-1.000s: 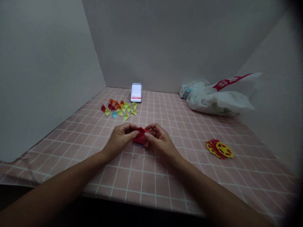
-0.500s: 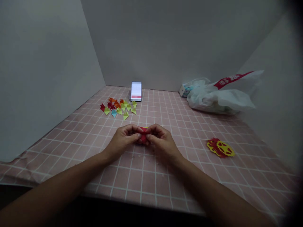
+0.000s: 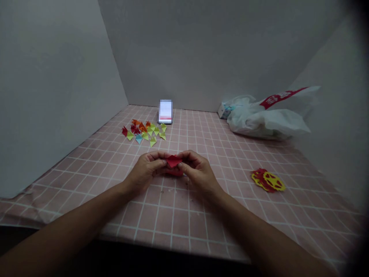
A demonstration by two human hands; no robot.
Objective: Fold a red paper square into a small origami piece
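Observation:
Between my two hands is a small folded piece of red paper point(image 3: 173, 161), its pointed lower edge towards me. My left hand point(image 3: 148, 166) pinches its left side between thumb and fingers. On the right side, my right hand point(image 3: 197, 168) grips it the same way. Just below the held piece, more red material point(image 3: 174, 172) lies on the table, partly hidden by my fingers. Farther back on the left is a group of small folded paper pieces point(image 3: 145, 130) in red, orange, yellow-green and blue.
A phone with a lit, blurred screen point(image 3: 165, 111) stands at the back. To the back right lie a white plastic bag point(image 3: 259, 123) and a small box point(image 3: 224, 110). Red and yellow cut-out shapes point(image 3: 268, 181) rest at right on the checked pink tablecloth point(image 3: 181, 219).
The red paper has turned between my fingers and now shows a wider flat face with a point downward. More red shows on the table beneath it, and my thumbs have moved apart.

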